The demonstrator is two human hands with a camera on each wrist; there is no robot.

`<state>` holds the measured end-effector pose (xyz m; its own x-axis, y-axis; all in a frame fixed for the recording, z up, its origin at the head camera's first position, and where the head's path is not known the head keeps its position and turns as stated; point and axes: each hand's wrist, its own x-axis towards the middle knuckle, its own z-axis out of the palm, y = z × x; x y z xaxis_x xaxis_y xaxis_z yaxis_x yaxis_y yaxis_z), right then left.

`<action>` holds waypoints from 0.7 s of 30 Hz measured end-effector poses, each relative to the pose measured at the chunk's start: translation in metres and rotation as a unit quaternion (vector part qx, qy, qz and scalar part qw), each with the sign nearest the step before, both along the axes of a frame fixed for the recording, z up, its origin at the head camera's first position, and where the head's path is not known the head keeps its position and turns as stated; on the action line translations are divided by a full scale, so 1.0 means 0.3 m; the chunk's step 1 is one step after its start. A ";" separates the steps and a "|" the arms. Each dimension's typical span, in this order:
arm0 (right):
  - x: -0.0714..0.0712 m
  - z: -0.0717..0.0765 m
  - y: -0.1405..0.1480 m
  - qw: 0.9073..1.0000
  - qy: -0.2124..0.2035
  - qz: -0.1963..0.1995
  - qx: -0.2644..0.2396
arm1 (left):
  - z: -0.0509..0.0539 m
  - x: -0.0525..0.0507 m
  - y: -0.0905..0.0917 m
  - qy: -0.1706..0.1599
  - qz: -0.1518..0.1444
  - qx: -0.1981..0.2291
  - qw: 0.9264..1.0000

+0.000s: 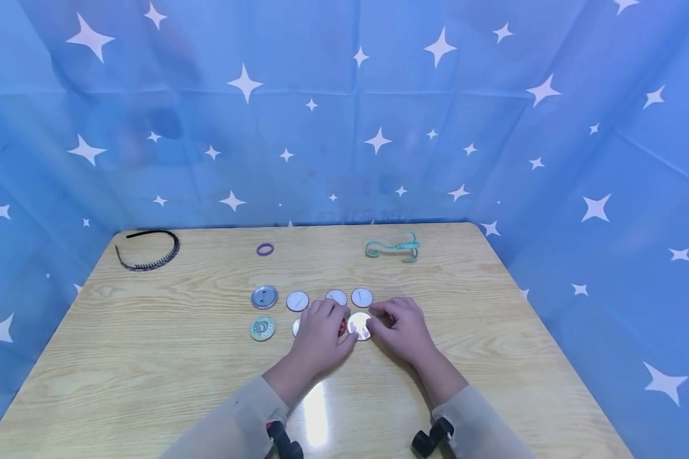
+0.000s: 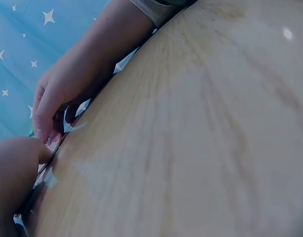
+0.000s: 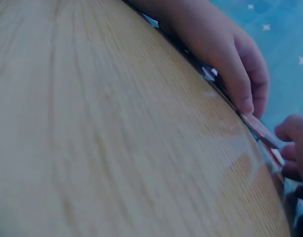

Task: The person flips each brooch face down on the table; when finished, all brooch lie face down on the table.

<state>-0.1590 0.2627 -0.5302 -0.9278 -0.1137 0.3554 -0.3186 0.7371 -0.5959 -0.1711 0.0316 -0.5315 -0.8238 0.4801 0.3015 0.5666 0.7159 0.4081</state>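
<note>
A shiny pinkish round badge [image 1: 359, 326] lies between both hands. My left hand [image 1: 319, 331] holds its left rim with thumb and fingers, covering part of a red badge [image 1: 342, 327] and a white one [image 1: 296, 327]. My right hand [image 1: 403, 328] pinches the right edge, its thumb overlapping the rim. Seen from the right wrist, the badge [image 3: 261, 130] appears edge-on and slightly tilted. Behind the hands, several badges lie with pin backs up, among them a white badge [image 1: 362, 297] and another white badge [image 1: 297, 301]. The fingertips' undersides are hidden.
Left of the hands lie a teal badge [image 1: 262, 328] and a grey-blue round piece [image 1: 264, 297]. Farther back are a black headband [image 1: 175, 245], a purple ring [image 1: 265, 249] and a turquoise hook-shaped item [image 1: 393, 247]. A blue starred curtain [image 1: 321, 115] borders the wooden table [image 1: 166, 357].
</note>
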 end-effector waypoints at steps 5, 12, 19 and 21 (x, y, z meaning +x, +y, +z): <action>-0.005 -0.003 0.001 1.000 -0.013 0.001 0.021 | -0.002 -0.003 0.000 0.002 0.001 0.001 1.000; -0.005 0.000 0.001 0.999 -0.012 0.012 0.038 | 0.005 -0.003 -0.002 -0.003 0.003 0.003 1.000; -0.004 0.002 0.003 0.999 -0.016 0.016 0.049 | 0.006 -0.005 0.000 -0.009 0.005 0.000 1.000; -0.004 0.004 0.005 0.998 -0.020 0.019 0.049 | 0.003 -0.007 0.001 -0.008 0.004 -0.001 1.000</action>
<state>-0.1602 0.2643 -0.5290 -0.9353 -0.1815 0.3037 -0.3248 0.7806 -0.5340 -0.1732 0.0319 -0.5306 -0.8327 0.4732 0.2876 0.5536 0.7216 0.4157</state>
